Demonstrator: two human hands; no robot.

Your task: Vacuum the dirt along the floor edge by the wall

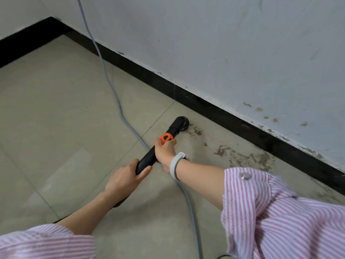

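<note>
- A bare indoor room, likely a home or flat; which kind I cannot tell.
- Pale beige floor tiles (61,109) run to a black skirting board (214,107).
- The white painted wall (224,43) is scuffed and chipped.
- Brown dirt patches (240,156) stain the floor by the right wall.

Pale grey-beige tiles cover the floor (56,113), their thin grout lines crossing at angles. A black skirting board (205,101) runs along the foot of the wall (205,43), turning at a corner far left. The wall is whitish, scuffed and streaked, with small brownish spots low down. Soft, even light gives a dull sheen on the tiles.
</note>
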